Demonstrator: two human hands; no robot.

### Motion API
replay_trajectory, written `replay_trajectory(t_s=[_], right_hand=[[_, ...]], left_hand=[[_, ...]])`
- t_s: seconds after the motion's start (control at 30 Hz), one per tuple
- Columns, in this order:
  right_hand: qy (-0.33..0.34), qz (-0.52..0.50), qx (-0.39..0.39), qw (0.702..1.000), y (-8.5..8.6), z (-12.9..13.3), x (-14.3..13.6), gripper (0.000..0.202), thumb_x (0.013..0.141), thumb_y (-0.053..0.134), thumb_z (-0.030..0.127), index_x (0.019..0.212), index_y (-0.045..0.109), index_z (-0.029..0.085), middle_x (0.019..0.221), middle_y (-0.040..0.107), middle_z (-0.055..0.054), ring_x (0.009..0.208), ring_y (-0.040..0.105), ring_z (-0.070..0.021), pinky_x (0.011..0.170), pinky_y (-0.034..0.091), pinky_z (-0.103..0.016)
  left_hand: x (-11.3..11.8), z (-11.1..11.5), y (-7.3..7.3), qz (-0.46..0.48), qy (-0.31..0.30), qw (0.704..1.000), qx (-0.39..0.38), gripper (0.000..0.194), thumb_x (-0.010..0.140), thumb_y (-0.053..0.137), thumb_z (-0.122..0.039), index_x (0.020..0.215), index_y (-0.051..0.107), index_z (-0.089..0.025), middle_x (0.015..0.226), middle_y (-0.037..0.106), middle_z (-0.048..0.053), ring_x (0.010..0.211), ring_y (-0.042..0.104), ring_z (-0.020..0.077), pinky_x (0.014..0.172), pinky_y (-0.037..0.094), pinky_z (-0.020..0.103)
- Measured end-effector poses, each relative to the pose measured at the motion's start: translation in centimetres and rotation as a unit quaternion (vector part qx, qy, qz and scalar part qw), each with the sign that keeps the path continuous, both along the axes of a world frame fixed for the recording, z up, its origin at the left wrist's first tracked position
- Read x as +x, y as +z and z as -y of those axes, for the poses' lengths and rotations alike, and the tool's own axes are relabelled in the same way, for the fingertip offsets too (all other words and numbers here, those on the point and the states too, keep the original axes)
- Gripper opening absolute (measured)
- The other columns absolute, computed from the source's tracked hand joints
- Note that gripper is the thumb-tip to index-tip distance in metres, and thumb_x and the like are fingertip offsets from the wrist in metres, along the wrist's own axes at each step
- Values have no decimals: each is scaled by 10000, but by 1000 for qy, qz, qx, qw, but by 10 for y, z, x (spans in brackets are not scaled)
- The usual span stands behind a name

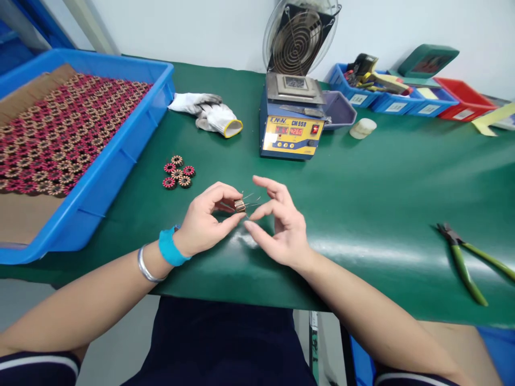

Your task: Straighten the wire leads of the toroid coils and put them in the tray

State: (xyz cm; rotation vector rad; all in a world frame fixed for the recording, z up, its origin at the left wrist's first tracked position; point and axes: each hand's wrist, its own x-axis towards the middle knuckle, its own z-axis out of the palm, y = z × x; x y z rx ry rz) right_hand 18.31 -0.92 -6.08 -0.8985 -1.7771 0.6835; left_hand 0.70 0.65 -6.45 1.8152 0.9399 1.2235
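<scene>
Left hand: thumb below, fingers above, closed on a small copper-wound coil, held just over the green bench top. Thin wire leads stick out of the coil toward 2 and 3 o'clock. Right hand just beside it on the 3 o'clock side; thumb and index tips nearly together by the lowest lead, other fingers spread. Cannot tell whether that lead is pinched.

Bearings from the coil: at 10 o'clock, a small cluster of red and copper cores; beyond, between 9 and 10, blue tray with rows of similar ones. At 11, white gloves, yellow cuff edge. At 1, yellow-fronted heater unit, red digits lit, knife lying across it. At 2, white round container, parts bins farther out. Between 3 and 4, well apart, green-handled cutters, handles spread.
</scene>
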Motion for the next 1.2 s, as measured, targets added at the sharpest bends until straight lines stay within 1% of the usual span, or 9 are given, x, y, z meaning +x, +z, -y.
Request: replay_trajectory(t_s=[0.1,0.2,0.3,0.6,0.73,0.87,0.93,1.03,1.2], right_hand=[[-28,-43,-77,996,-5,-8,3,218,797,698,366,950,630,226,1370,520,-120,1320,470,-264,1096,376,-482],[13,-50,-141,989,-9,-14,4,224,838,657,437,840,662,213,1231,614,-114,1267,521,-247,1070,411,-450],[25,-61,-152,986,-9,-15,3,291,840,653,475,733,672,205,1182,635,-110,1241,537,-252,1063,418,-457],[20,-56,-148,987,-9,-13,3,258,852,646,420,721,644,198,1162,643,-114,1202,560,-253,1037,444,-456],[-21,-14,-46,999,-2,-11,6,115,852,627,298,919,631,205,1208,624,-126,1152,598,-240,999,480,-438],[-7,168,121,978,9,-10,14,306,863,576,229,1168,600,223,1217,650,-120,1097,630,-239,894,526,-397],[-3,239,139,961,12,-10,17,241,909,516,224,1107,653,231,1091,706,-92,932,680,-204,764,551,-329],[-9,259,133,957,11,-9,18,260,954,450,215,1026,700,219,922,734,-59,752,681,-148,659,551,-252],[-9,218,127,968,7,-8,18,239,953,476,217,1019,704,193,1005,738,-79,830,706,-160,712,579,-254]], left_hand=[[0,0,1,-4,-9,1000,12,180,767,681,-130,926,610,-173,920,588,44,825,615,146,733,588,277],[0,1,2,-5,-23,1000,18,172,771,669,-107,918,611,-173,920,585,43,815,610,139,736,585,275],[0,1,2,-6,-33,999,15,181,771,670,-100,929,618,-170,931,586,46,825,611,139,734,585,271],[0,2,0,9,-46,999,-12,183,771,679,-111,939,631,-166,937,590,48,841,619,141,750,589,275],[0,0,1,61,-60,992,-96,201,759,704,-157,947,633,-158,914,605,40,833,634,144,761,590,282],[-2,-2,2,94,-62,982,-153,244,730,737,-195,949,637,-152,857,657,37,775,652,146,740,592,287],[-2,-3,2,99,-65,979,-166,266,721,750,-210,955,638,-151,861,678,47,770,670,154,746,599,301],[-2,-3,2,107,-75,975,-177,274,715,758,-215,952,636,-149,858,689,52,769,684,161,732,606,302],[-2,-3,3,111,-86,976,-167,255,716,751,-178,944,637,-153,849,687,45,757,682,152,703,598,283]])
